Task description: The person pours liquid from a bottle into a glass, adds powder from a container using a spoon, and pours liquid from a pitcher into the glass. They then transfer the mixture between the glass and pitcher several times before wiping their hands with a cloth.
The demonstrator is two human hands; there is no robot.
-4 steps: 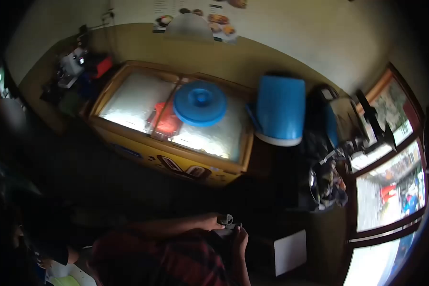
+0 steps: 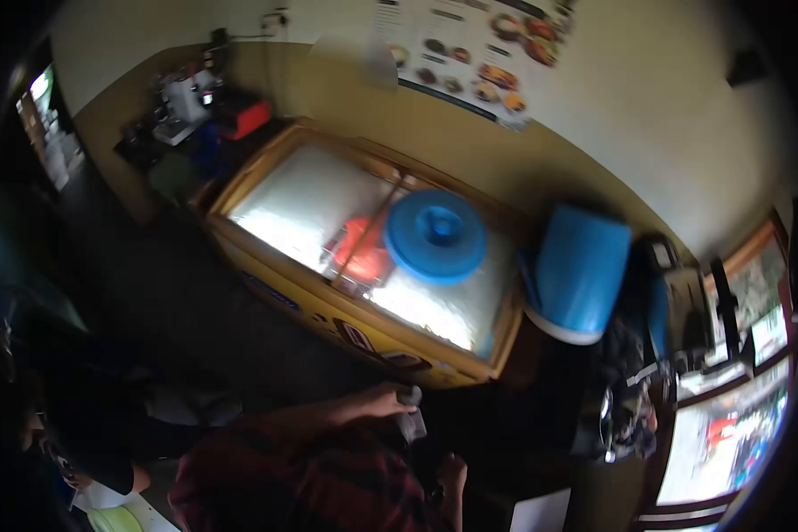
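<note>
Dim shop floor lies under the hands: the left hand (image 2: 383,401) grips a small pale bottle (image 2: 410,417) just below the yellow freezer (image 2: 275,293), the right hand (image 2: 452,470) hangs lower, its grip unclear, so the bottle looks unopened as yet

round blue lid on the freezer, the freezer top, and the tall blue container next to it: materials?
Round blue lid: looks like moulded plastic, matte, with a raised centre knob.
Yellow chest freezer's sliding top: likely glass panes, bright glare and red contents visible through them; frame material is unclear.
Tall blue cylindrical container: probably plastic, uniform smooth blue with a pale band at one end.
</note>
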